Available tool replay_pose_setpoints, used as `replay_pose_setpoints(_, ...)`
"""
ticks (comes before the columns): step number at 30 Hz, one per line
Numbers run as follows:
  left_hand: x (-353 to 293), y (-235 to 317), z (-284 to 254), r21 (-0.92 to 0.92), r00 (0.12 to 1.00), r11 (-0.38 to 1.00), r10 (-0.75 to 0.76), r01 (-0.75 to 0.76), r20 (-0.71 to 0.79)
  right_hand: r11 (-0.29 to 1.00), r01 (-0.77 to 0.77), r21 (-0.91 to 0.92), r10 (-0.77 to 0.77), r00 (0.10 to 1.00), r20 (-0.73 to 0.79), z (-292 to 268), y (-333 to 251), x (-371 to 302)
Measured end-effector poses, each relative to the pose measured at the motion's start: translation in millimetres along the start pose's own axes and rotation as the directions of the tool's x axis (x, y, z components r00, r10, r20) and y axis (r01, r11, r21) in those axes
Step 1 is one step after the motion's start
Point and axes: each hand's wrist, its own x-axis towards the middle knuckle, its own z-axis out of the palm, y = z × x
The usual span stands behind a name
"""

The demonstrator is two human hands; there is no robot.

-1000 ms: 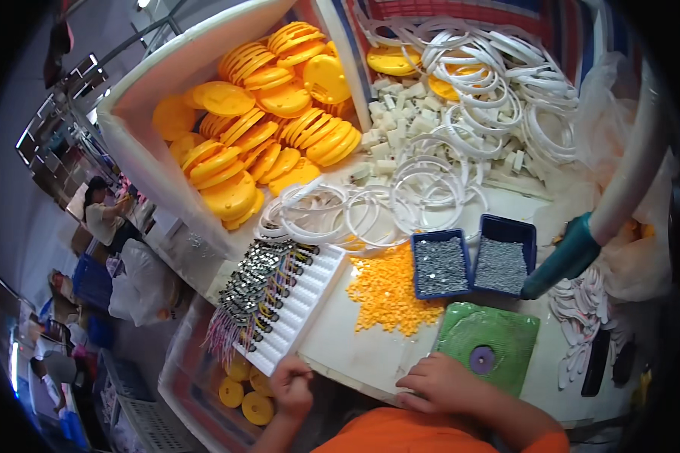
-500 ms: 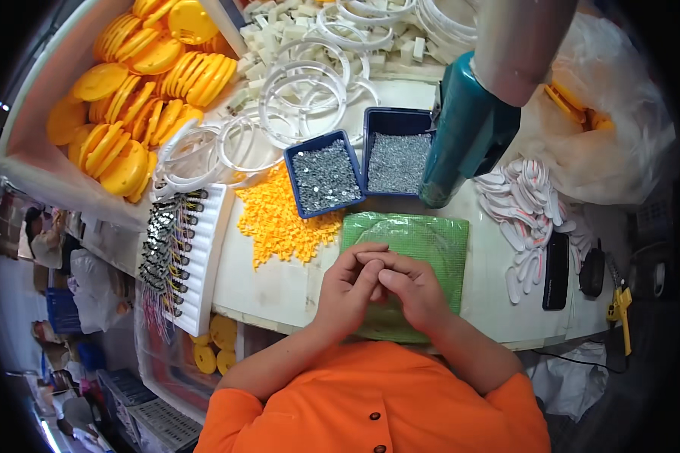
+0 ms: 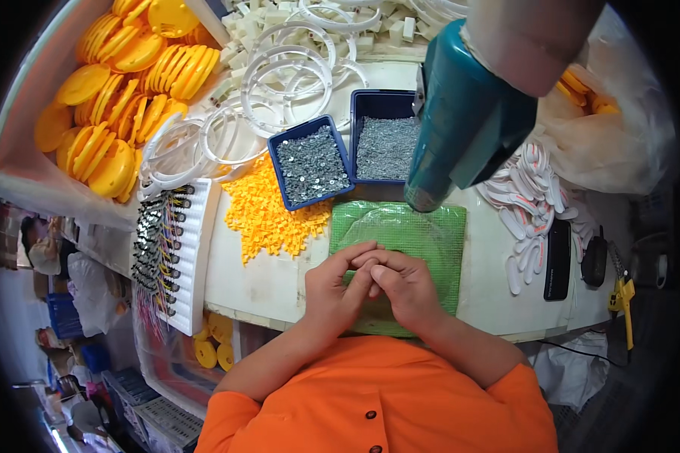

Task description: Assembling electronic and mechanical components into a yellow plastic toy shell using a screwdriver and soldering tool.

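Note:
My left hand [image 3: 338,291] and my right hand [image 3: 406,291] meet fingertip to fingertip over the near part of a green mesh mat [image 3: 431,230]. The fingers are curled tightly together, and whatever may be pinched between them is hidden. Just beyond the mat stand two blue trays of small grey metal bits, one on the left [image 3: 310,162] and one on the right [image 3: 381,147]. A heap of small yellow plastic pieces [image 3: 268,211] lies to the left of the mat. A teal hanging power tool [image 3: 468,121] points down at the mat's far edge.
A white rack of dark metal parts [image 3: 177,249] lies at the left table edge. White rings [image 3: 279,75] and a bin of yellow discs [image 3: 117,98] fill the far left. On the right lie white flat pieces [image 3: 529,196], a black device [image 3: 557,260] and a yellow tool [image 3: 619,298].
My hands, apart at the table edge a second ago, have come together over the green mat. The purple disc seen on the mat then no longer shows. The view has tilted down.

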Motion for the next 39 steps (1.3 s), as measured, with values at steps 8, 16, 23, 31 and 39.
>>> replay_pose_setpoints(8, -1, 1, -9, 0.159, 0.988, 0.975, 0.156, -0.154, -0.002, 0.997, 0.032, -0.067, -0.033, 0.999, -0.011, 10, -4, -2)
replay_pose_setpoints(16, -2, 1, -14, -0.344, 0.981, 0.919, -0.19, 0.193, 0.041, 0.995, 0.038, -0.09, -0.034, 0.998, 0.043, 14, -8, 3)
replay_pose_setpoints(23, -15, -6, -30, 0.212, 0.976, 0.953, 0.219, -0.215, 0.003, 0.975, -0.022, -0.22, 0.032, 0.999, 0.042, 15, 4, -2)
replay_pose_setpoints(31, -20, -6, -65, 0.357, 0.793, 0.723, 0.603, -0.591, 0.091, 0.955, -0.258, -0.145, 0.278, 0.949, 0.145, 23, 7, 0)
replay_pose_setpoints(39, -28, -17, -121, 0.467, 0.831, 0.72, 0.552, -0.513, 0.062, 0.954, -0.097, -0.283, 0.14, 0.981, 0.133, 26, 14, 6)
